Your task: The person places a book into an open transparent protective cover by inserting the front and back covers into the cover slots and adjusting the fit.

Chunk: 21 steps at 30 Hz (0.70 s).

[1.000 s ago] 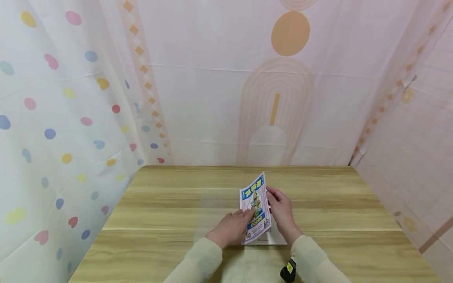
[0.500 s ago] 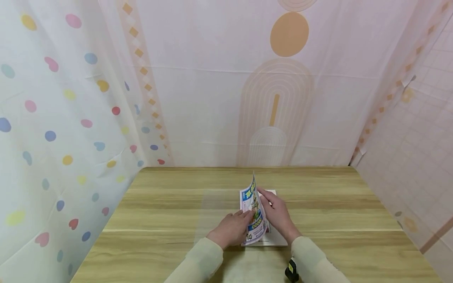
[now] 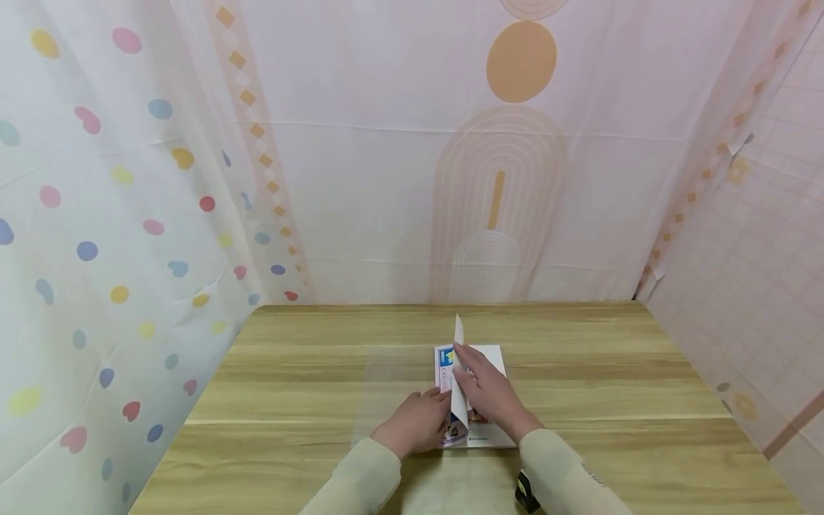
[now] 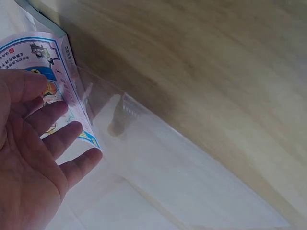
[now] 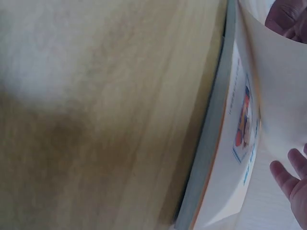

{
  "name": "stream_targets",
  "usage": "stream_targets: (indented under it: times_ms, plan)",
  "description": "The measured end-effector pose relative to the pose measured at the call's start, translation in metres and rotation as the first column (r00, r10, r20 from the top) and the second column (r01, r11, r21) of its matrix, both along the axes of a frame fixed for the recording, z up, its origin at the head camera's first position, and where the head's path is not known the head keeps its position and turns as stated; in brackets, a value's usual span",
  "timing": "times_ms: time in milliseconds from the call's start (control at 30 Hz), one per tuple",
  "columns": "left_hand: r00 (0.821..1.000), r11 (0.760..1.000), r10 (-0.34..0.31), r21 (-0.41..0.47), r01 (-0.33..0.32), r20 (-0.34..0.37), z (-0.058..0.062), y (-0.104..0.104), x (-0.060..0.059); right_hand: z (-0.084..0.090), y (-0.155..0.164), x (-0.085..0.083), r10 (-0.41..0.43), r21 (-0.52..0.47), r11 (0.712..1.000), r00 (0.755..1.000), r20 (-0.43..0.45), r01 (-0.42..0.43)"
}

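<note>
A paperback book [image 3: 486,359] lies on the table. Its front cover [image 3: 458,390], blue and pink with printed figures, stands raised and curls to the left, its pale inner side facing right. My left hand [image 3: 417,420] rests at the cover's left part, fingers loosely extended. With its fingers extended, my right hand [image 3: 492,390] touches the cover's inner side. The left wrist view shows a clear plastic sheet [image 4: 144,167] beside the printed cover, below my left hand. In the right wrist view, the book's spine-like thick edge and a white page with a small picture [image 5: 243,124] show.
The wooden table [image 3: 290,386] spreads around the book. Patterned curtains [image 3: 360,214] hang behind it and at both sides. A small black device [image 3: 526,492] sits by the right sleeve.
The cover has been swung from facing me to nearly edge-on, curling left. My right hand has moved left with it. The left hand has stayed about where it was.
</note>
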<state>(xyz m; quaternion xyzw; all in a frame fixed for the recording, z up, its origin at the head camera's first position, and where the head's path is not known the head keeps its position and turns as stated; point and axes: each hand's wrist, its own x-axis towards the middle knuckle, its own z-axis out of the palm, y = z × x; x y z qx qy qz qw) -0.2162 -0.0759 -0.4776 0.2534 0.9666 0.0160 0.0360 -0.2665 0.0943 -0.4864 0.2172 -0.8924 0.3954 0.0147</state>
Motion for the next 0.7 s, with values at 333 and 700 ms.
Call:
stream_targets:
  times_ms: [333, 700]
  plan:
    - [0.996, 0.997, -0.066, 0.027, 0.068, -0.067, -0.006, -0.008, 0.003, -0.003, -0.009, 0.002, 0.023, 0.071, 0.997, 0.999, -0.025, -0.021]
    - [0.987, 0.987, 0.136, 0.098, -0.128, -0.086, -0.016, -0.032, 0.002, -0.010, -0.017, 0.003, 0.012, 0.124, 0.992, 1.000, -0.014, -0.010]
